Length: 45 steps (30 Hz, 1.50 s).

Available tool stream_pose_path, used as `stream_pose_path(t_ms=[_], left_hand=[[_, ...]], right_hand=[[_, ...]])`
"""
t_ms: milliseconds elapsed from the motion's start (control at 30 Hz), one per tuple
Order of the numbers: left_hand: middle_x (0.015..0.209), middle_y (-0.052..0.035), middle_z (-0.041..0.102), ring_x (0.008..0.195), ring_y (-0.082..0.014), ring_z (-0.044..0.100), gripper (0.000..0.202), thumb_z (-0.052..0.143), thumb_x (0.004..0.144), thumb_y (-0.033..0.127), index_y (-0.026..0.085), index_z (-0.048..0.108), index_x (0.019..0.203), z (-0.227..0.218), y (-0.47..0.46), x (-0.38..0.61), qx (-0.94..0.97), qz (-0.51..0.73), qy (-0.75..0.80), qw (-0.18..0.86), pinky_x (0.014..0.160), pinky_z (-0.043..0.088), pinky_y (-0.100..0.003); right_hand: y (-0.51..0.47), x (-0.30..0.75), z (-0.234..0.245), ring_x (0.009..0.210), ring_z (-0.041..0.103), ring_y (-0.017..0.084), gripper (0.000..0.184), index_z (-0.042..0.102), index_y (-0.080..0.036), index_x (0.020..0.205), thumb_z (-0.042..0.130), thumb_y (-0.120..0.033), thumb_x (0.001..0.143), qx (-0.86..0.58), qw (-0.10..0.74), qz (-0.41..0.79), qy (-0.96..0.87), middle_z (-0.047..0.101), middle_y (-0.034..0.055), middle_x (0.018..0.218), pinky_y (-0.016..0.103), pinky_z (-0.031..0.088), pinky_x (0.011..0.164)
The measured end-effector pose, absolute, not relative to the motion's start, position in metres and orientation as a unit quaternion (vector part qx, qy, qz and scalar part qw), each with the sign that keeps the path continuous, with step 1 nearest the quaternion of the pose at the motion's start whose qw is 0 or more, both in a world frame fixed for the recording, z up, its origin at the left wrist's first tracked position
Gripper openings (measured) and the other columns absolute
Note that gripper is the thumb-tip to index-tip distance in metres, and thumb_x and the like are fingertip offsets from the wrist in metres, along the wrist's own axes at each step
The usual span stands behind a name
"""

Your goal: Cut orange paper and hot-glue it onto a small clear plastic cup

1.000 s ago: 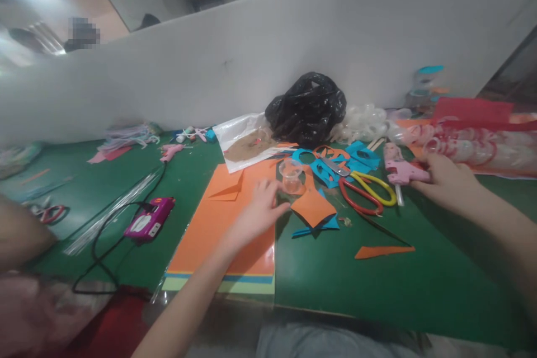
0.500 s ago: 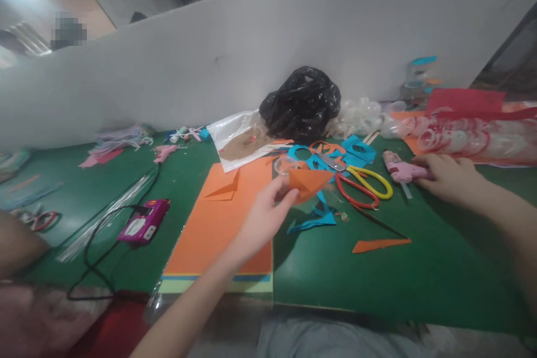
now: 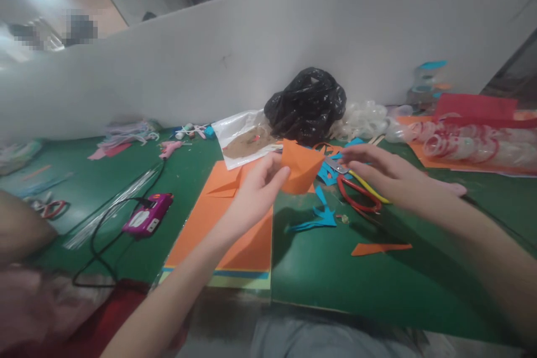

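Observation:
My left hand (image 3: 262,182) pinches a curved, folded piece of orange paper (image 3: 300,168) between thumb and fingers, held above the table. To the right of it, my right hand (image 3: 373,165) hovers with fingers stretched and apart, holding nothing; its fingertips are near the paper. Just under that hand lie scissors (image 3: 356,197) with one red and one yellow handle, partly hidden. A pink glue gun (image 3: 455,187) shows only in part behind my right forearm. Beneath my left hand is a stack of orange sheets (image 3: 247,240), with a folded orange piece (image 3: 224,185) on top.
Blue paper scraps (image 3: 323,215) and an orange strip (image 3: 380,248) lie on the green table (image 3: 319,279). Behind sit a black plastic bag (image 3: 308,103) and clear plastic cups (image 3: 474,145). At left are a purple power strip (image 3: 149,215) with its cord and another person's arm (image 3: 25,229).
My right hand has come off the pink glue gun and moved left toward the paper. In my left hand, the orange paper has turned and shows a more curved face.

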<state>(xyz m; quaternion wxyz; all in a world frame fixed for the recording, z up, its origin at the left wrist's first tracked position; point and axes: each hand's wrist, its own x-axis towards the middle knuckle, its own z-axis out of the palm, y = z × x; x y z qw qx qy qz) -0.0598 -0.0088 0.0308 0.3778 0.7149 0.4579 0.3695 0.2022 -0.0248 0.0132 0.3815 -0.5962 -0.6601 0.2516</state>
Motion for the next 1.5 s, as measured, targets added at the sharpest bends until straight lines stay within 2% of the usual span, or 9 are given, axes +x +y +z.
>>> stream_pose_path(t_ms=[133,233,367,567,767,900,1100,1300,1500], left_hand=[[0.102,-0.0020,0.065,0.091,-0.0151,0.061,0.015,0.052,0.098,0.034,0.022,0.060,0.103,0.047,0.001,-0.049,0.715,0.406,0.407,0.398,0.083,0.049,-0.028],[0.092,-0.0009,0.063,0.082,-0.0133,0.060,0.012,0.055,0.096,0.032,0.021,0.059,0.097,0.054,0.013,-0.047,0.699,0.437,0.418,0.381,0.075,0.050,-0.026],[0.081,0.0018,0.060,0.072,-0.0110,0.055,0.009,0.061,0.092,0.028,0.020,0.058,0.091,0.057,0.030,-0.049,0.693,0.440,0.442,0.361,0.069,0.046,-0.025],[0.081,0.0008,0.062,0.074,-0.0118,0.059,0.023,0.067,0.090,0.036,0.020,0.066,0.106,0.058,0.057,-0.061,0.656,0.452,0.453,0.400,0.070,0.046,-0.025],[0.070,0.0030,0.056,0.064,-0.0095,0.053,0.013,0.072,0.085,0.032,0.020,0.069,0.089,0.052,0.072,-0.071,0.668,0.435,0.433,0.421,0.066,0.046,-0.024],[0.071,0.0022,0.060,0.064,-0.0094,0.055,0.016,0.074,0.084,0.035,0.020,0.068,0.084,0.041,0.075,-0.075,0.627,0.474,0.430,0.444,0.070,0.049,-0.025],[0.071,-0.0009,0.066,0.068,-0.0122,0.061,0.019,0.075,0.082,0.037,0.018,0.072,0.084,0.027,0.077,-0.087,0.614,0.449,0.480,0.438,0.078,0.053,-0.031],[0.062,0.0015,0.057,0.062,-0.0108,0.052,0.029,0.069,0.088,0.040,0.019,0.061,0.069,0.022,0.072,-0.092,0.664,0.378,0.496,0.412,0.070,0.043,-0.029],[0.060,0.0025,0.050,0.059,-0.0107,0.046,0.034,0.065,0.090,0.040,0.020,0.053,0.065,0.014,0.073,-0.098,0.667,0.355,0.481,0.445,0.067,0.039,-0.028]], right_hand=[[-0.002,0.158,0.032,0.099,0.068,0.023,0.025,0.066,-0.026,0.099,0.063,-0.049,0.090,-0.464,0.462,0.356,-0.666,0.074,0.0043,0.103,0.036,0.055,0.089],[0.021,0.153,0.035,0.079,0.061,0.017,0.020,0.060,-0.024,0.084,0.064,-0.043,0.089,-0.471,0.517,0.371,-0.610,0.064,0.0003,0.083,0.031,0.052,0.076],[0.039,0.152,0.037,0.072,0.054,0.014,0.013,0.055,-0.025,0.084,0.062,-0.033,0.091,-0.465,0.545,0.349,-0.604,0.056,-0.0021,0.077,0.028,0.047,0.069],[0.049,0.147,0.042,0.067,0.050,0.014,0.011,0.053,-0.025,0.086,0.058,-0.032,0.093,-0.467,0.501,0.316,-0.656,0.052,-0.0024,0.078,0.026,0.041,0.059],[0.059,0.143,0.041,0.075,0.055,0.016,0.015,0.059,-0.024,0.090,0.057,-0.037,0.096,-0.512,0.466,0.301,-0.655,0.059,0.0003,0.084,0.027,0.043,0.062],[0.059,0.146,0.027,0.065,0.054,0.015,0.029,0.057,-0.023,0.076,0.062,-0.046,0.093,-0.528,0.429,0.371,-0.632,0.056,-0.0001,0.069,0.027,0.045,0.059],[0.054,0.153,0.014,0.058,0.054,0.013,0.019,0.063,-0.022,0.082,0.073,-0.038,0.084,-0.543,0.408,0.427,-0.597,0.055,-0.0032,0.065,0.024,0.042,0.051],[0.056,0.154,0.005,0.052,0.053,0.013,0.011,0.056,-0.025,0.095,0.065,-0.030,0.090,-0.560,0.435,0.406,-0.577,0.049,-0.0069,0.060,0.025,0.044,0.049],[0.054,0.151,-0.001,0.050,0.055,0.013,0.017,0.054,-0.026,0.094,0.066,-0.036,0.089,-0.562,0.420,0.393,-0.594,0.052,-0.0069,0.062,0.024,0.038,0.044]])
